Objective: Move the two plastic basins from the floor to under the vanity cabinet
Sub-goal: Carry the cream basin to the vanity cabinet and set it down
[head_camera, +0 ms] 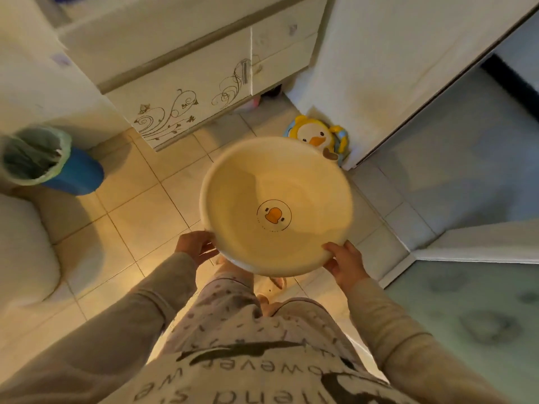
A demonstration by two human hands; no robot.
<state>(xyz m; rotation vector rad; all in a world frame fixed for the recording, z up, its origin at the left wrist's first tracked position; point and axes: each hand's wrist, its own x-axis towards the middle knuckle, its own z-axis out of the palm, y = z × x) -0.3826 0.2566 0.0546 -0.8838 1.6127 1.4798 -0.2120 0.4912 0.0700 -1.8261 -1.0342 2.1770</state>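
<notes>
A round cream plastic basin (248,182) with an orange duck print on its bottom is held in the air above the tiled floor. My left hand (196,245) grips its near-left rim and my right hand (344,265) grips its near-right rim. A second rim edge seems to show under the near side of the basin, so another basin may be nested beneath; I cannot tell for sure. The white vanity cabinet (186,91) with brown swirl decals stands ahead, with a dark gap under it at its right end (271,93).
A blue waste bin (49,160) with a green liner stands at the left, by a white toilet (23,246). A yellow duck toy seat (316,135) leans against the white wall at the right. A doorway with a patterned mat (466,316) lies to the right.
</notes>
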